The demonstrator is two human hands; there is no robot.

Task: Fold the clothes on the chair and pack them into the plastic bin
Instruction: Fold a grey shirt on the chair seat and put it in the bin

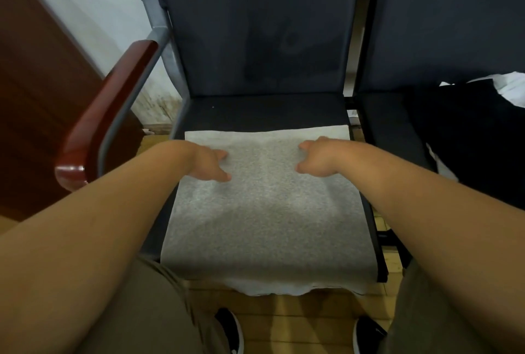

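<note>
A light grey garment (267, 211) lies flat, folded into a rectangle, over the dark seat of the chair (255, 110). Its near hem hangs a little past the seat's front edge. My left hand (210, 162) rests on the garment's far left part, fingers stretched toward the middle. My right hand (316, 159) lies on the far right part, with its fingers pointing inward too. Neither hand grips the cloth. No plastic bin shows in this view.
A red-brown wooden armrest (105, 115) on a grey metal frame stands to the left. On the neighbouring seat at the right lies a pile of black clothes (468, 137) with a white piece (511, 86) behind it. My shoes (230, 331) stand on the yellow floor below.
</note>
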